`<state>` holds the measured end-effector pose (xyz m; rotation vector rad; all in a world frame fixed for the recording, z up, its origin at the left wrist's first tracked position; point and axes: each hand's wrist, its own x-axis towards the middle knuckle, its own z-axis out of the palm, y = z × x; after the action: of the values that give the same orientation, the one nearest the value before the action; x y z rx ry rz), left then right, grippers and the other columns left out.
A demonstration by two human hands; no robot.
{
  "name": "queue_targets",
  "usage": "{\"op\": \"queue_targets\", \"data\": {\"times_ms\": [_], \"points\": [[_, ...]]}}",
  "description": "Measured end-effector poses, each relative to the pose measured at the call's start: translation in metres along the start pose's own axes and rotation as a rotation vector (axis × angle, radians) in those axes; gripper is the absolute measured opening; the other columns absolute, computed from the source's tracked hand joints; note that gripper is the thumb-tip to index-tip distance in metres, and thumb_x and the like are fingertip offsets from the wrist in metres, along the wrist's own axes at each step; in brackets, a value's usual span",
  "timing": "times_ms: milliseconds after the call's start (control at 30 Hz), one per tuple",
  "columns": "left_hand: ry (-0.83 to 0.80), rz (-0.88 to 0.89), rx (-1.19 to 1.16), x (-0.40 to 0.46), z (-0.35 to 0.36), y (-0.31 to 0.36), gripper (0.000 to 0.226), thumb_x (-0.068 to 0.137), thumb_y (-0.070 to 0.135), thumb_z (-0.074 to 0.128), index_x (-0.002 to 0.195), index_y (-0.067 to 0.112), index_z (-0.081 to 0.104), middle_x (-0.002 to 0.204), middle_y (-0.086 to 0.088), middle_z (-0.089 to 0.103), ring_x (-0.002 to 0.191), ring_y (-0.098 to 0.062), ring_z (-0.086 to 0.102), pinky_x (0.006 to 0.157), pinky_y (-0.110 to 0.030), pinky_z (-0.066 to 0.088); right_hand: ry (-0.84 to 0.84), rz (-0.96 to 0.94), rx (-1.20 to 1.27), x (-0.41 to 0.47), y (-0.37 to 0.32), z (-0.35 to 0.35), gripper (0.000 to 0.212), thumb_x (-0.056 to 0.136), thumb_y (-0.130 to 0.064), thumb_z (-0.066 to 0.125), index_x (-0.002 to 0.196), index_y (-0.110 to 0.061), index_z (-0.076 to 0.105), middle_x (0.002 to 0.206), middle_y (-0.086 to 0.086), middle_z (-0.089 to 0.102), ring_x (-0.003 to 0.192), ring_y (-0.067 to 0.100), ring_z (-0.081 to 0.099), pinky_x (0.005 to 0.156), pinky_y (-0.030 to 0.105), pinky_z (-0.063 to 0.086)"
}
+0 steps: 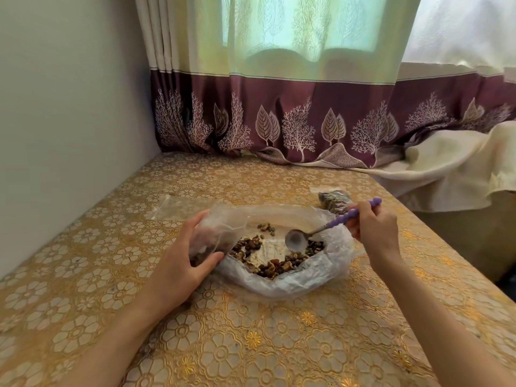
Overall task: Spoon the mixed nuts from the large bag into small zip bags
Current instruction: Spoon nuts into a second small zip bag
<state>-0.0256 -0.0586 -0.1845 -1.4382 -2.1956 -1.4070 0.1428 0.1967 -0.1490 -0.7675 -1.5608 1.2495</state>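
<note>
A large clear plastic bag (pixel 329 266) lies open on the table, with mixed nuts (pixel 275 265) scattered along its bottom. My left hand (pixel 181 261) grips a small zip bag (pixel 215 233) that holds some nuts, upright at the large bag's left edge. My right hand (pixel 374 227) pinches the purple handle of a metal spoon (pixel 297 241). The spoon's bowl looks empty and hovers over the nuts at the right side of the large bag.
A filled small zip bag (pixel 333 201) lies behind the large bag at the right. An empty flat zip bag (pixel 178 206) lies behind at the left. The table carries a gold floral cloth (pixel 251 344). A wall stands left, curtains (pixel 279 121) behind.
</note>
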Motion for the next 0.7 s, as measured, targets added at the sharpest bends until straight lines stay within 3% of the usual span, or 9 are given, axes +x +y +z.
{"op": "queue_targets", "data": {"times_ms": [167, 300, 367, 467, 633, 700], "points": [[-0.008, 0.012, -0.004, 0.0, 0.001, 0.005, 0.072, 0.075, 0.023, 0.072, 0.116, 0.06, 0.027, 0.107, 0.042, 0.037, 0.085, 0.035, 0.042, 0.085, -0.008, 0.037, -0.102, 0.06, 0.07, -0.002, -0.004, 0.001, 0.031, 0.089, -0.004, 0.04, 0.061, -0.007, 0.053, 0.054, 0.011, 0.06, 0.039, 0.006, 0.04, 0.034, 0.016, 0.028], [-0.04, -0.01, -0.032, 0.0, 0.0, 0.009, 0.068, 0.07, 0.035, 0.067, 0.115, 0.065, 0.025, 0.111, 0.038, 0.038, 0.087, 0.027, 0.045, 0.09, -0.022, 0.041, -0.213, 0.156, 0.033, -0.007, -0.008, 0.007, 0.03, 0.09, -0.005, 0.04, 0.064, -0.005, 0.054, 0.046, 0.006, 0.061, 0.033, 0.006, 0.038, 0.031, 0.014, 0.025], [-0.05, -0.012, -0.037, 0.001, -0.001, 0.008, 0.068, 0.068, 0.039, 0.065, 0.116, 0.066, 0.025, 0.109, 0.04, 0.039, 0.087, 0.026, 0.049, 0.087, -0.012, 0.041, -0.233, 0.202, 0.014, -0.008, -0.008, 0.009, 0.031, 0.091, -0.006, 0.04, 0.064, -0.004, 0.053, 0.042, 0.004, 0.059, 0.03, 0.006, 0.037, 0.03, 0.014, 0.024], [-0.055, -0.012, -0.046, 0.002, -0.001, 0.006, 0.068, 0.068, 0.039, 0.066, 0.119, 0.06, 0.026, 0.105, 0.043, 0.042, 0.091, 0.029, 0.048, 0.069, 0.006, 0.038, -0.211, 0.233, 0.01, -0.009, -0.006, 0.009, 0.031, 0.092, -0.007, 0.042, 0.063, -0.003, 0.055, 0.042, 0.002, 0.058, 0.031, 0.007, 0.039, 0.029, 0.015, 0.025], [-0.067, -0.032, -0.065, 0.002, 0.0, 0.005, 0.069, 0.066, 0.043, 0.067, 0.119, 0.06, 0.026, 0.11, 0.036, 0.039, 0.087, 0.029, 0.049, 0.063, 0.005, 0.038, -0.135, 0.273, 0.038, -0.007, -0.002, 0.007, 0.029, 0.091, -0.009, 0.045, 0.065, -0.002, 0.058, 0.05, 0.008, 0.061, 0.035, 0.008, 0.041, 0.03, 0.016, 0.028], [-0.074, -0.043, -0.046, 0.002, 0.0, 0.005, 0.069, 0.066, 0.045, 0.067, 0.119, 0.061, 0.025, 0.113, 0.039, 0.035, 0.089, 0.021, 0.054, 0.065, 0.001, 0.041, -0.113, 0.279, 0.062, -0.007, -0.002, 0.008, 0.03, 0.092, -0.009, 0.046, 0.066, -0.002, 0.057, 0.046, 0.005, 0.06, 0.034, 0.007, 0.041, 0.03, 0.016, 0.028]]}}
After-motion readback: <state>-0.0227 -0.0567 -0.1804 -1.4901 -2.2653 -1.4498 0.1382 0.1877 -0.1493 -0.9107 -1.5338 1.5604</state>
